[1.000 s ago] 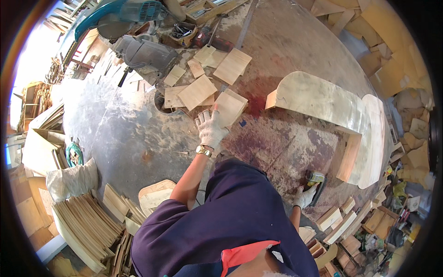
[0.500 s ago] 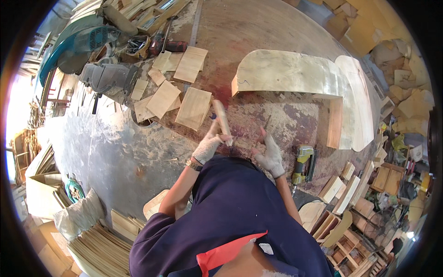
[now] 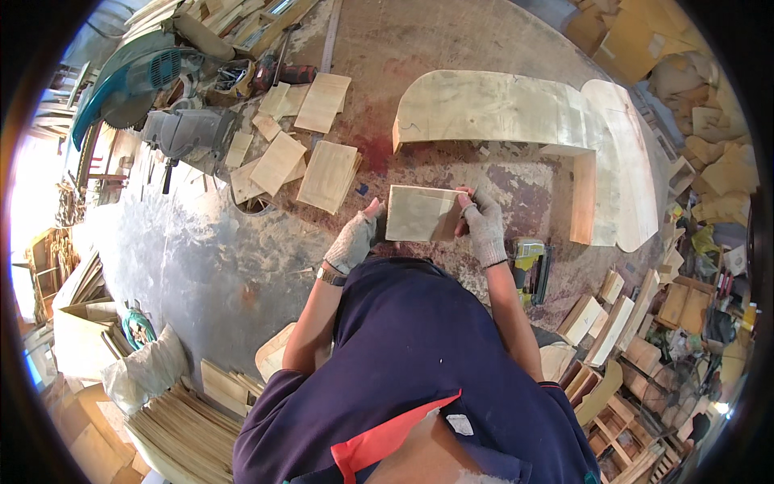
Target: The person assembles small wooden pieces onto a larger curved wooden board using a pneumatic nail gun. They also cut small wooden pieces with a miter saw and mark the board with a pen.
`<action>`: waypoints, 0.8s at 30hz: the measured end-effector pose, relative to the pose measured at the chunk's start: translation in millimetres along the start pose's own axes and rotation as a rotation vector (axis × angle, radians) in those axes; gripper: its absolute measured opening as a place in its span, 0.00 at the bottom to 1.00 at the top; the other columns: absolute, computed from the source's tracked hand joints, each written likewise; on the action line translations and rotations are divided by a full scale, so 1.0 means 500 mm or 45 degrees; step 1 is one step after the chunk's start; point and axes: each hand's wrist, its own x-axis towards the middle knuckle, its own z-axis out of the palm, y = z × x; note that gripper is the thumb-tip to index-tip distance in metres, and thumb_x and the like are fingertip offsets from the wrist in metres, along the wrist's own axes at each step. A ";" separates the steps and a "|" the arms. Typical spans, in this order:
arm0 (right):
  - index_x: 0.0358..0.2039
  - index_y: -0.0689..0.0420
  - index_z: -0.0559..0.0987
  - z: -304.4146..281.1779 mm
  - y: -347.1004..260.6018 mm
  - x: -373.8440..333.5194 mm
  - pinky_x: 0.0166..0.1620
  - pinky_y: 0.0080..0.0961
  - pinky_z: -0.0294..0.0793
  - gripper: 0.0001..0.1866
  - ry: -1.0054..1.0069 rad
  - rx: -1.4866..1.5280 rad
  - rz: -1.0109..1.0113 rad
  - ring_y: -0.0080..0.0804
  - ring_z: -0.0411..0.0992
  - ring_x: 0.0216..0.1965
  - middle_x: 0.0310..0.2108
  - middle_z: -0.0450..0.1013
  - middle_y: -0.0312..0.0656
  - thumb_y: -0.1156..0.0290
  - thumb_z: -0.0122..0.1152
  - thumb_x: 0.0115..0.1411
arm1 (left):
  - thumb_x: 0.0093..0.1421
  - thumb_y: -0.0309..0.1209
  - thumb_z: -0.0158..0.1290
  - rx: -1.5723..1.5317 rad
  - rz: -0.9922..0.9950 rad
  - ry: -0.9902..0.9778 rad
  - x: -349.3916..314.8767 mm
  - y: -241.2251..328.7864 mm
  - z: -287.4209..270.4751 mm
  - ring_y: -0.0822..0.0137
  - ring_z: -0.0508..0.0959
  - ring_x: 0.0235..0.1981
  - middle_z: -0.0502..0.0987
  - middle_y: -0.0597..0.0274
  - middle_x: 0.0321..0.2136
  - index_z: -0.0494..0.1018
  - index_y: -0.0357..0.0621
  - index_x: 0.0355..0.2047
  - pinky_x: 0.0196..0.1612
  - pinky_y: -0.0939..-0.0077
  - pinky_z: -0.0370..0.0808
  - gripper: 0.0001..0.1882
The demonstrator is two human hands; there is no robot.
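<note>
Hiding board (image 3: 419, 213) edges: gloved left hand (image 3: 352, 242), right hand (image 3: 484, 228).

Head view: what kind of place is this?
Most likely a woodworking shop. A mitre saw stands on the dusty floor, cut plywood panels lie scattered beside it, and both gloved hands, left hand and right hand, hold a small board.

Dusty floor (image 3: 201, 266) with scattered plywood offcuts (image 3: 326, 173)

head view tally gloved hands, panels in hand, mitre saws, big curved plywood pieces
gloved hands, left hand and right hand: 2
wood panel in hand: 1
mitre saw: 1
curved plywood piece: 1
total: 5
</note>
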 end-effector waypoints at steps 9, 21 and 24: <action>0.38 0.60 0.81 -0.018 0.025 -0.003 0.20 0.22 0.68 0.18 -0.114 0.372 0.149 0.24 0.69 0.15 0.20 0.73 0.35 0.56 0.59 0.72 | 0.75 0.36 0.48 0.323 0.353 0.278 0.013 -0.013 0.028 0.70 0.65 0.66 0.67 0.59 0.67 0.61 0.41 0.72 0.68 0.72 0.62 0.28; 0.48 0.57 0.79 0.003 0.057 -0.015 0.28 0.23 0.71 0.11 0.210 0.145 0.080 0.24 0.71 0.25 0.30 0.76 0.35 0.68 0.62 0.68 | 0.71 0.31 0.49 0.070 0.163 0.343 0.029 -0.029 0.019 0.68 0.79 0.53 0.76 0.58 0.55 0.66 0.42 0.67 0.55 0.74 0.78 0.25; 0.60 0.58 0.75 0.008 0.047 -0.029 0.37 0.22 0.76 0.22 0.142 0.222 0.015 0.27 0.74 0.38 0.46 0.75 0.40 0.76 0.59 0.65 | 0.70 0.33 0.50 0.001 0.079 0.458 0.041 -0.040 0.001 0.63 0.81 0.49 0.78 0.56 0.52 0.69 0.41 0.64 0.46 0.67 0.82 0.24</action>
